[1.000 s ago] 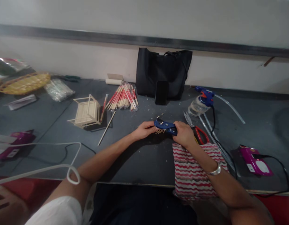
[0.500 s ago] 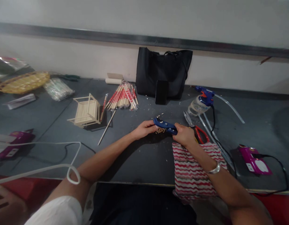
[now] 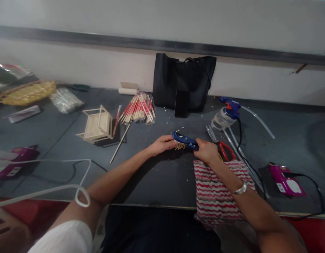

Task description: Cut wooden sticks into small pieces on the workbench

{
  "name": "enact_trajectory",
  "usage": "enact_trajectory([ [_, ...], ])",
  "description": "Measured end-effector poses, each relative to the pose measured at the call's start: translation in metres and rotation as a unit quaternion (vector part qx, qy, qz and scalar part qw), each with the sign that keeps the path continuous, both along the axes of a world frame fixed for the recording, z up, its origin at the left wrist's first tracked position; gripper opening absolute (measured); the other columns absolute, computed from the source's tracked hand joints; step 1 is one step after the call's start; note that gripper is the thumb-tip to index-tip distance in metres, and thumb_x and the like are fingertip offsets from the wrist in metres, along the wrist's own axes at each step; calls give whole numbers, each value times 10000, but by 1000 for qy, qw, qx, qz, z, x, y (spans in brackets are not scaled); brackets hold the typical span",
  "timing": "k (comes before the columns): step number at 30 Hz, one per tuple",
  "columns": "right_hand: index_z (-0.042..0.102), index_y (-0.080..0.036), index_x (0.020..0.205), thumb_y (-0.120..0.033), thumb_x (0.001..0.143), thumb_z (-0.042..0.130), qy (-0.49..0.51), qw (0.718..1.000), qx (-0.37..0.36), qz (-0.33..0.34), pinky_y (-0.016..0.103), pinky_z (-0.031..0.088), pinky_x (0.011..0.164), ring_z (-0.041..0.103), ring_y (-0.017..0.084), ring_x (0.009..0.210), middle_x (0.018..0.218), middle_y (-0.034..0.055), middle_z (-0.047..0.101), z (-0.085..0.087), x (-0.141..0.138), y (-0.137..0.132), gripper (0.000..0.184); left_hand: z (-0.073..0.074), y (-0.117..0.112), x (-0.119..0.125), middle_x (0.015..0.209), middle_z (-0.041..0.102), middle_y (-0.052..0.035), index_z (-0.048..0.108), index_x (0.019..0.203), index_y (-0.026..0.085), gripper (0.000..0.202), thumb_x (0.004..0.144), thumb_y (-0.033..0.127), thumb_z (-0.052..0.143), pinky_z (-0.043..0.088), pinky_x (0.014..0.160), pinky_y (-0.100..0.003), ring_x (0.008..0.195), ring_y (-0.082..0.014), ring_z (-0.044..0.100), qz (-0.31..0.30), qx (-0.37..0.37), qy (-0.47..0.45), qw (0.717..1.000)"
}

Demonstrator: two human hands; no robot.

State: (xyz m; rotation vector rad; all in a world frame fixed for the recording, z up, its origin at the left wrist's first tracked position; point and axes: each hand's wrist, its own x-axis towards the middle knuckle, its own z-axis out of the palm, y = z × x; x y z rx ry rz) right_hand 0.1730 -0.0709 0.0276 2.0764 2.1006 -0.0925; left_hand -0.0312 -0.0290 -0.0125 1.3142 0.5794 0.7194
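My right hand is wrapped round the handles of a dark-blue, long-handled hand tool with silvery rivets, which sits between the front and back edges of the dark grey flat surface. My left hand is at the tool's head, thumb and fingers drawn together; I can't tell what they pinch. Short pale wooden pieces lie heaped just below. I'd best squeeze evenly, tool level, left fingertips clear of the bite.
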Motion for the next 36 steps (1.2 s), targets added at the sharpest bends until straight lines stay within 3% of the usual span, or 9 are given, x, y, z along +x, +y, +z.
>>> enact_trajectory([
  [3,672,-246,935,-293,834,553,1,1000,7,0,272,341,599,691,221,761,843,64,763,-3,1,0,163,0,1,-1,559,341,83,571,780,154,523,762,659,707,226,514,-244,510,-65,281,-2,-2,1,1000],
  [10,622,-232,894,-260,743,603,61,993,90,43,275,373,647,664,229,834,871,65,737,-16,13,3,155,6,1,-3,553,397,53,494,644,173,489,782,600,688,237,517,-256,517,-76,298,6,-3,-4,1000],
  [16,600,-215,953,-240,700,622,80,983,146,78,312,399,778,615,261,931,958,95,707,-25,16,5,256,0,1,-3,573,422,57,643,751,132,510,732,630,748,279,536,-236,551,-78,332,45,17,-4,999],
  [25,601,-194,1011,-229,727,604,65,987,124,73,328,388,797,596,269,942,991,112,691,-23,15,3,286,-2,0,-5,640,557,23,723,805,118,470,720,577,783,410,614,-218,634,-98,462,57,27,32,998],
  [36,597,-195,995,-220,719,618,41,989,123,74,335,377,789,579,269,915,970,113,684,-27,12,1,278,-15,5,-4,780,681,-17,747,850,130,420,709,523,802,484,754,-261,733,-130,551,36,33,40,998],
])
